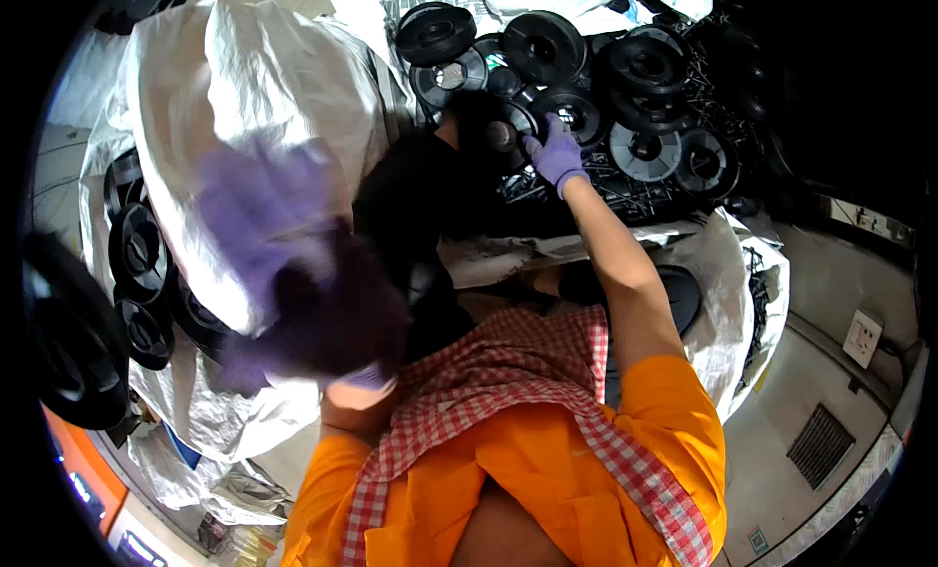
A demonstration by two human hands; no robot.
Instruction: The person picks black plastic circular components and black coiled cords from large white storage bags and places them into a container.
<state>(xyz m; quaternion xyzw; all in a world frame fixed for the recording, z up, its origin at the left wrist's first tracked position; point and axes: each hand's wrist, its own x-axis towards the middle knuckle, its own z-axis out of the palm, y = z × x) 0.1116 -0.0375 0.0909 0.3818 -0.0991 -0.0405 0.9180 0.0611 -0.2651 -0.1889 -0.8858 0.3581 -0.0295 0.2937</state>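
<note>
My right hand (557, 159), in a purple glove, reaches forward into a pile of black plastic spools. Its thumb and fingers are at the rim of a black spool (508, 142), seemingly closed on it, with another black spool (575, 113) just beyond the fingertips. My left hand (313, 303), also gloved in purple, is raised close in front of me and badly smeared by motion. Its fingers and anything in them cannot be made out. Behind the blur stands a large white woven sack (264, 69).
More black spools (142, 254) lean at the left beside the white sack. Grey-faced spools (645, 152) and loose thin black pieces (625, 196) fill the far right of the pile. A dark cloth-like shape (415, 196) lies between my arms. A wall socket (862, 338) is at the right.
</note>
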